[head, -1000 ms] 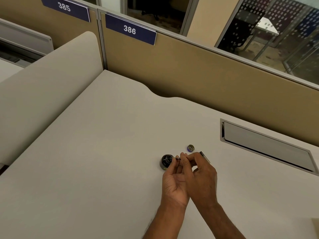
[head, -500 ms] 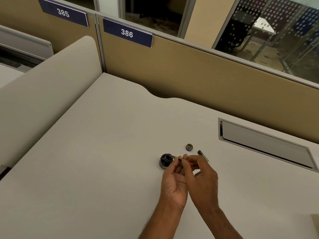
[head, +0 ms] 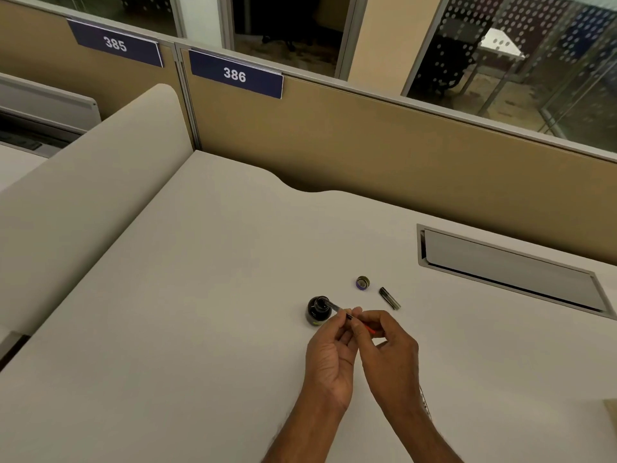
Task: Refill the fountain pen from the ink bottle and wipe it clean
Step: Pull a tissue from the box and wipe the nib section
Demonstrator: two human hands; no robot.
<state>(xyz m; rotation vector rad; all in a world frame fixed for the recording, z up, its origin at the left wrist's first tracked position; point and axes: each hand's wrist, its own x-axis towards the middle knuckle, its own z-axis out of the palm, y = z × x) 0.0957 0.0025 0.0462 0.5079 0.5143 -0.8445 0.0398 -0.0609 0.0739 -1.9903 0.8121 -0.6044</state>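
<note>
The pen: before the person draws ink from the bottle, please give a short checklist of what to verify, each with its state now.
1. Ink bottle open: ok; its cap lies apart on the desk.
2. Bottle upright: ok.
3. Pen held by both hands: ok; left hand and right hand pinch it.
4. Pen tip inside the bottle mouth: ok, though depth cannot tell.
5. Pen barrel clear of the hands: ok.
6. Wiping cloth ready: cannot tell, none recognisable.
</note>
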